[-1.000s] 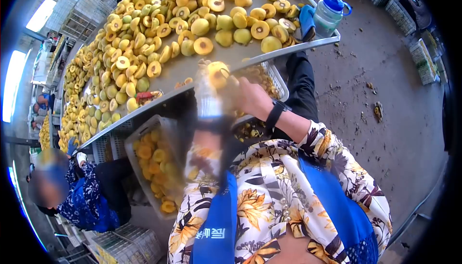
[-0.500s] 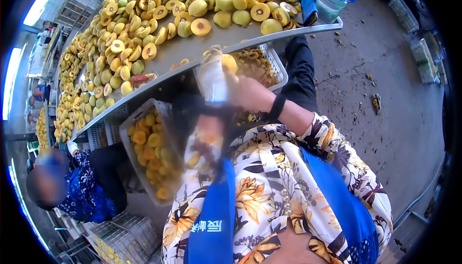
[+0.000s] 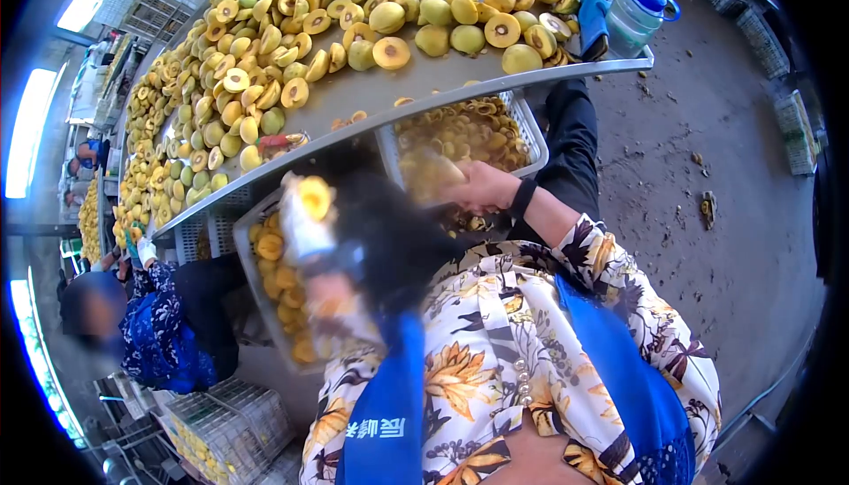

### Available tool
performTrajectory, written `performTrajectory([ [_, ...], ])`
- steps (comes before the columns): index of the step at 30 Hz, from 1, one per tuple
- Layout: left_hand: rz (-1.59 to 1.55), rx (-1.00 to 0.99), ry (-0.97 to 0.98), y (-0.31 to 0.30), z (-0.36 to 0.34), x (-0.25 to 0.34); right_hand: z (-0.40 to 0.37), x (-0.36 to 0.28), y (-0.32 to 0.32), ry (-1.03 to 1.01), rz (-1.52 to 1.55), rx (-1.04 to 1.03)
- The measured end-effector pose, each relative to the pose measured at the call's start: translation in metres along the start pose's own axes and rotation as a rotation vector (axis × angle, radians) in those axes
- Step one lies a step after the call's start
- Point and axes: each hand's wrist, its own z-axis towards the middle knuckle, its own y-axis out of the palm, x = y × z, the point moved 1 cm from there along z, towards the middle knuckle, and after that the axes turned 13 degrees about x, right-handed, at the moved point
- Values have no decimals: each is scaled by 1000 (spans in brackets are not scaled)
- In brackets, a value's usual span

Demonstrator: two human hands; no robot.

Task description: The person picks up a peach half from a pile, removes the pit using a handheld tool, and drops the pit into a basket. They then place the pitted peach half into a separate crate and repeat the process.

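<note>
My left hand (image 3: 305, 215), in a white glove and smeared by motion, is over the near end of a crate (image 3: 251, 259) of yellow peach halves (image 3: 281, 277). A peach half (image 3: 314, 197) with its orange cut face showing is held in its fingers. My right hand (image 3: 482, 186), bare with a black wristband, is at the near edge of a second white crate (image 3: 538, 145) filled with peach scraps (image 3: 478, 131). Its fingers are curled and blurred; what they hold is not clear.
A metal table (image 3: 354, 100) bears many cut peaches (image 3: 265, 61), a blue cloth item (image 3: 592, 25) and a water bottle (image 3: 635, 16). Its raised edge runs above both crates. A co-worker (image 3: 177, 326) sits at the left. Scraps litter the floor (image 3: 690, 131).
My left hand has moved left and towards me with the peach half, away from my right hand to the crate of halves. My right hand stays near the scrap crate. The view has shifted slightly.
</note>
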Motion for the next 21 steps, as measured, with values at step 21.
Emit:
performTrajectory([
  [21, 850, -227, 662, 304, 93, -6, -11, 54, -5, -421, -244, 496],
])
